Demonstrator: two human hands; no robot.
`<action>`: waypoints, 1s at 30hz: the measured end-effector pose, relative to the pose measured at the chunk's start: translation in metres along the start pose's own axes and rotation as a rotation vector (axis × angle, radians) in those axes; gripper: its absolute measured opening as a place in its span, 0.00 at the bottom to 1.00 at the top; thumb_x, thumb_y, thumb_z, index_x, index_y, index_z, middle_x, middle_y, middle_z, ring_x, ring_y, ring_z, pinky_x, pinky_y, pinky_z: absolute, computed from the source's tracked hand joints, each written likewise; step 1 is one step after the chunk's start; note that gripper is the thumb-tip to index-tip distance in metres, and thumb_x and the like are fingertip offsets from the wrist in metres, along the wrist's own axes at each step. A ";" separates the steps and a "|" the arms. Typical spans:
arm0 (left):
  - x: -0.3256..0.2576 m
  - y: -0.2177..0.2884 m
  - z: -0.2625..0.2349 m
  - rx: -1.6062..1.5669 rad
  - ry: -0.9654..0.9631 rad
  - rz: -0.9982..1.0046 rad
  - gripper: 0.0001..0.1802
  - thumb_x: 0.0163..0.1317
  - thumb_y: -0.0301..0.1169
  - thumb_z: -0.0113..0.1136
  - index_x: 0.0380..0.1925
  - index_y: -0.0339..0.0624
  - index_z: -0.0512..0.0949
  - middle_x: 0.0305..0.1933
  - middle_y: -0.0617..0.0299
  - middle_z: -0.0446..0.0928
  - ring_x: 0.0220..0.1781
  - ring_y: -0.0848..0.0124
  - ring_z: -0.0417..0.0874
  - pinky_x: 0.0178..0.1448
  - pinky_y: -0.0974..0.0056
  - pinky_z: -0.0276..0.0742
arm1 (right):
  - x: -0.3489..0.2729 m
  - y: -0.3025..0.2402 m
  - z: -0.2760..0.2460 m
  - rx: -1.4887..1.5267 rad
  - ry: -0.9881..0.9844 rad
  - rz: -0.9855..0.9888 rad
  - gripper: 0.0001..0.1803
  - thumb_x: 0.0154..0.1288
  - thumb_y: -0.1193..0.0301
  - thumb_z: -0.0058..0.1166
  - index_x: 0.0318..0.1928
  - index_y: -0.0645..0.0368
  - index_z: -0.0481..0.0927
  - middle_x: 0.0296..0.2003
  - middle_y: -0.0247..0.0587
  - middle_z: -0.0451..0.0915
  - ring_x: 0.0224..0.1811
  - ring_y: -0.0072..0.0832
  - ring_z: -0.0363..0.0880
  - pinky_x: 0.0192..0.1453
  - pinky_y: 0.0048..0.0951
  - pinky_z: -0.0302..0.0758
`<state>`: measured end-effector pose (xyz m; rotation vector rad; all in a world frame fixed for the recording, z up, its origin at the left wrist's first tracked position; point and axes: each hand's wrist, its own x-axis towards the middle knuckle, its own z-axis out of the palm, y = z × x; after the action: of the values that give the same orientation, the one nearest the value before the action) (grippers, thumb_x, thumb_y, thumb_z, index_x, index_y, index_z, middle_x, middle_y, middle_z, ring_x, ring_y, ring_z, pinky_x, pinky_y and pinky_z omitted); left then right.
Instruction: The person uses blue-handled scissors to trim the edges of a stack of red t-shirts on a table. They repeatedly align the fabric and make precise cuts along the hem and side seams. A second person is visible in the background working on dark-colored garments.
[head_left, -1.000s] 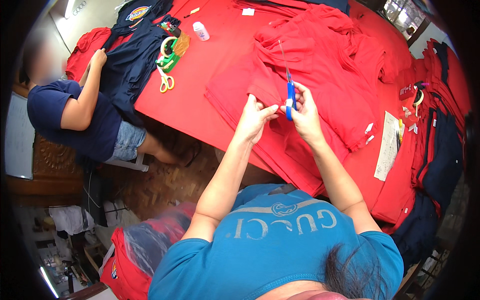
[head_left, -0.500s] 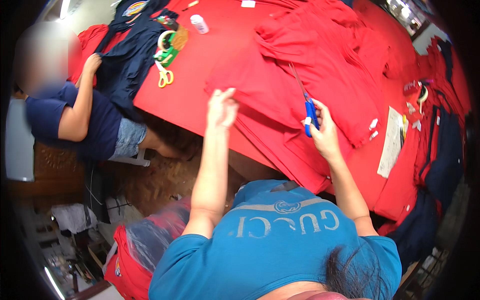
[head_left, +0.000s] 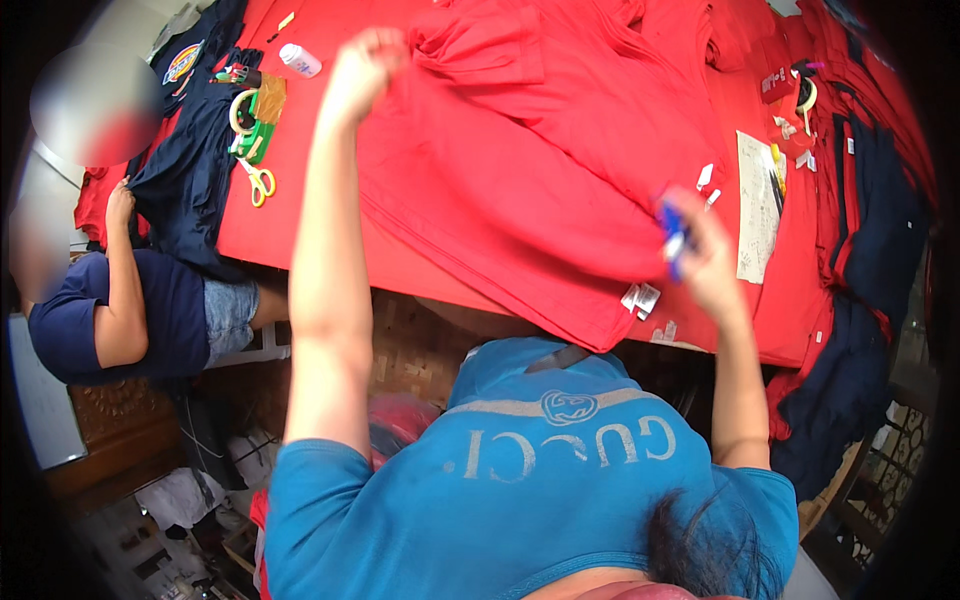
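Observation:
My left hand (head_left: 365,72) reaches far forward, its fingers curled closed at the left edge of a red shirt (head_left: 530,160). Motion blurs these fingertips and the cloth beside them. The shirt lies spread over the table, a sleeve at its far side and its near hem by the table's front edge. On the right, my right hand (head_left: 712,262) is wrapped round blue-handled scissors (head_left: 673,235), held just off the shirt's right side. The scissors are smeared by motion and their blades cannot be made out. White labels (head_left: 640,299) show at the shirt's near right corner.
At the left stand a white bottle (head_left: 300,60), a green tape dispenser (head_left: 254,140) and yellow-handled scissors (head_left: 262,185). A co-worker (head_left: 125,300) handles dark cloth (head_left: 185,190) there. A written paper sheet (head_left: 757,205) lies right, beside piled red and navy garments (head_left: 860,260).
My left hand has gone forward and left, its spread fingers now closed at the shirt's edge. The right hand has moved right with the scissors. Cloth has shifted, and the view has turned.

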<state>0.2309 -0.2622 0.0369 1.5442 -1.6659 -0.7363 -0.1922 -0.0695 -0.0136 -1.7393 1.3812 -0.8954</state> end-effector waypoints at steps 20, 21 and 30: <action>-0.238 -0.033 0.095 0.406 0.055 -0.386 0.26 0.58 0.52 0.64 0.24 0.35 0.77 0.30 0.47 0.79 0.34 0.48 0.81 0.41 0.50 0.76 | -0.076 0.012 0.096 0.139 -0.316 0.172 0.28 0.64 0.78 0.48 0.66 0.62 0.65 0.60 0.50 0.73 0.60 0.38 0.75 0.67 0.37 0.67; -0.244 -0.038 0.103 0.434 0.125 -0.315 0.22 0.58 0.46 0.65 0.23 0.37 0.75 0.28 0.50 0.78 0.32 0.51 0.81 0.37 0.51 0.76 | -0.082 0.006 0.098 0.127 -0.265 0.165 0.28 0.63 0.76 0.50 0.65 0.61 0.67 0.59 0.52 0.74 0.61 0.42 0.74 0.66 0.37 0.67; -0.236 -0.062 0.086 0.281 0.206 -0.286 0.18 0.64 0.43 0.57 0.30 0.36 0.78 0.33 0.46 0.78 0.38 0.48 0.81 0.43 0.50 0.75 | -0.108 0.009 0.067 0.304 0.148 0.323 0.29 0.66 0.87 0.39 0.68 0.61 0.61 0.46 0.44 0.75 0.42 0.25 0.81 0.50 0.28 0.79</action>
<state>0.1968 -0.0418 -0.0939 2.0135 -1.4578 -0.4772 -0.1576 0.0428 -0.0627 -1.2028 1.4802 -1.0050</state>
